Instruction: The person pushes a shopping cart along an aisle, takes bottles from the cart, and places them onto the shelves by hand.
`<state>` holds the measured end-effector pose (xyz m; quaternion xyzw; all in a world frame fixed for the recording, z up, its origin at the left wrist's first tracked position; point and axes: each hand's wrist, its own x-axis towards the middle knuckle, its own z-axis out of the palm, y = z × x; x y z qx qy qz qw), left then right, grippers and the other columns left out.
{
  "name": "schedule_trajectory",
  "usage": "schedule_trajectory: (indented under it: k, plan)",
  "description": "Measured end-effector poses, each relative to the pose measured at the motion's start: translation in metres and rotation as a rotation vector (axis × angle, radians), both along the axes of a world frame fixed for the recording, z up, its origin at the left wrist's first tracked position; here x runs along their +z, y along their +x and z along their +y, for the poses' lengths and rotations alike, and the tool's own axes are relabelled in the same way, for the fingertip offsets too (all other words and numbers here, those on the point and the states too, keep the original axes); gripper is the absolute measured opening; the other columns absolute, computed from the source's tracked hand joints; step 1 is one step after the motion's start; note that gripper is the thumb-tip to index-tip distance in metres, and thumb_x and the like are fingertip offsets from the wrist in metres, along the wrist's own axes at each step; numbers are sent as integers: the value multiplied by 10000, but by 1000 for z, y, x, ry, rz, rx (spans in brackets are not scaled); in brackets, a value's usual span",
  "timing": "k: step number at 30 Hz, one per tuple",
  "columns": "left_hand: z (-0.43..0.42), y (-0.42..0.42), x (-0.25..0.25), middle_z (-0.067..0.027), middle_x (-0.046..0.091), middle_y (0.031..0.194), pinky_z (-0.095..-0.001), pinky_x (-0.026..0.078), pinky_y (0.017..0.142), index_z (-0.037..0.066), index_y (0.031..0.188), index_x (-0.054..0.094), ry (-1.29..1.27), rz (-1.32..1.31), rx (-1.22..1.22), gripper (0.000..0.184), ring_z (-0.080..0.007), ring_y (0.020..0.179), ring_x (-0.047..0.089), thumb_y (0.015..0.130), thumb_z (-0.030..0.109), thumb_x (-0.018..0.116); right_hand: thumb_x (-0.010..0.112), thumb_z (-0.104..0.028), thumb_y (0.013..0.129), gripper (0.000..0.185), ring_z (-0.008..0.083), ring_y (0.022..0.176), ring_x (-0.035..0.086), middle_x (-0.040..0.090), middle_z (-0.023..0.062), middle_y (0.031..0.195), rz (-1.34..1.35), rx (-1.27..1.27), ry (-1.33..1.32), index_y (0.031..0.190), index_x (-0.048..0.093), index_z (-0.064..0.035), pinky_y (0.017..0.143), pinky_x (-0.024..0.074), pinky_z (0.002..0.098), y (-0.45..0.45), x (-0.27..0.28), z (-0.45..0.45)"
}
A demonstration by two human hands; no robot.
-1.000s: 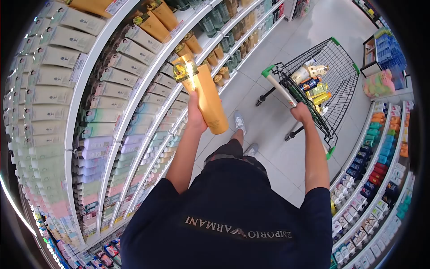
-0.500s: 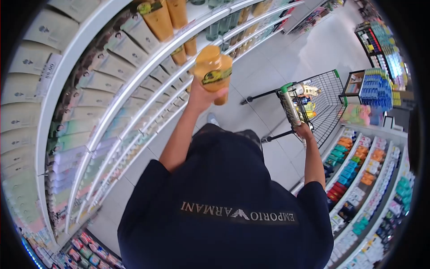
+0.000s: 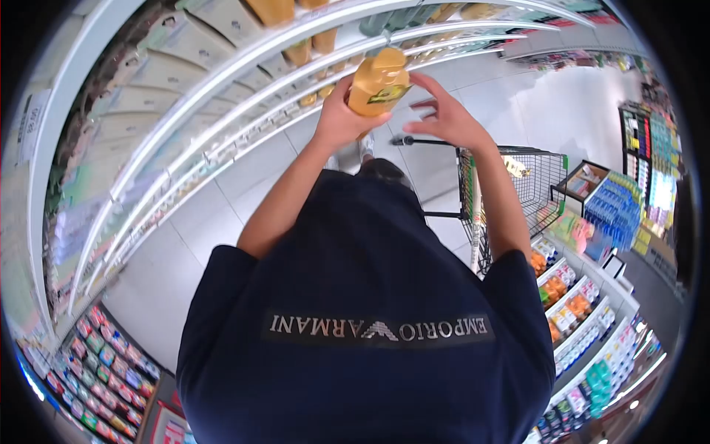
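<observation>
Here, the left hand point(image 3: 345, 118) is gripping an orange bottle point(image 3: 376, 83) beside the shelves point(image 3: 185, 111); the right hand point(image 3: 452, 122) is hovering with parted fingers point(image 3: 429, 84), contact being unclear. The right forearm point(image 3: 508, 200) is partly hiding the cart point(image 3: 543, 177). The bottle's label point(image 3: 389, 94) is blurring illegibly; the shirt point(image 3: 370, 259) is showing "EMPORIO ARMANI" inverted.

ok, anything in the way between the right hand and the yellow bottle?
Nothing visible. The right hand is right beside the yellow bottle, fingers spread; can't tell if a fingertip touches it. The left hand grips the opposite side, and the cart is off to the right, outside that gap.
</observation>
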<state>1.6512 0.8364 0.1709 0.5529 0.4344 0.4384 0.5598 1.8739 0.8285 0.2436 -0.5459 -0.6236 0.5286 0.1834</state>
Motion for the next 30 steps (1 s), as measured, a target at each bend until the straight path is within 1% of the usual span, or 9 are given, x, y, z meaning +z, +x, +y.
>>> schedule_trajectory:
  k: [2, 4, 7, 13, 16, 21, 24, 27, 30]
  plan:
    - [1, 4, 1, -92, 650, 1145, -316, 491, 921, 55, 1279, 542, -20, 185, -14, 762, -189, 1036, 630, 623, 228, 890, 835, -177, 736, 879, 239, 1147, 571, 551, 116, 1322, 39, 78, -20, 1452, 337, -62, 907, 511, 382, -15, -12, 21]
    - [7, 14, -14, -93, 646, 1160, -318, 485, 933, 65, 1296, 537, -39, 133, 39, 781, -192, 1052, 625, 618, 225, 889, 900, -215, 650, 930, 198, 1158, 552, 565, 100, 1260, 269, 78, -92, 1404, 386, -32, 938, 492, 335, -15, -31, 44]
    - [21, 21, -23, -114, 626, 1229, -337, 469, 970, 73, 1350, 508, -55, 128, 78, 847, -222, 1121, 609, 613, 242, 889, 910, -217, 637, 905, 181, 1145, 553, 572, 93, 1243, 327, 76, 19, 1363, 415, 0, 948, 486, 332, -7, -53, 61]
    - [56, 46, -39, -159, 554, 1335, -391, 354, 1098, 42, 1376, 468, 136, 540, 99, 793, -318, 1251, 507, 681, 193, 820, 905, -224, 640, 772, 193, 1046, 625, 638, 120, 1123, 45, 52, 222, 1246, 482, 1, 910, 507, 325, 8, -77, 90]
    - [64, 61, -55, -193, 463, 1403, -412, 320, 1119, 4, 1402, 397, 91, 555, 209, 805, -357, 1291, 442, 710, 147, 781, 898, -248, 648, 755, 215, 1042, 645, 651, 138, 1119, 48, -10, 291, 1232, 489, -1, 887, 520, 337, 13, -113, 108]
    - [72, 67, -63, -212, 349, 1450, -390, 368, 1099, 6, 1484, 213, 106, 613, 243, 936, -341, 1355, 371, 733, 101, 764, 873, -218, 656, 743, 328, 1062, 644, 638, 160, 1184, -59, 7, 486, 1274, 484, -79, 886, 531, 381, 5, -145, 142]
    - [80, 63, -67, -187, 337, 1476, -355, 459, 1004, 25, 1517, 133, -177, 279, 235, 962, -273, 1336, 410, 772, 68, 741, 858, -160, 653, 762, 355, 1080, 627, 628, 149, 1209, 1, 44, 502, 1301, 461, -110, 885, 532, 404, 1, -168, 163]
    - [85, 57, -64, -193, 307, 1503, -322, 464, 983, 43, 1535, 92, -399, 98, 191, 988, -273, 1345, 415, 775, 35, 723, 835, -108, 661, 756, 368, 1084, 620, 630, 162, 1200, -3, 79, 506, 1308, 445, -98, 884, 531, 414, -3, -182, 178]
    - [90, 58, -64, -188, 310, 1515, -299, 478, 952, 53, 1542, 70, -312, 99, 222, 996, -271, 1369, 396, 778, 16, 707, 838, -138, 670, 741, 383, 1050, 631, 653, 190, 1136, -38, 106, 522, 1294, 444, -68, 862, 534, 423, -8, -194, 190]
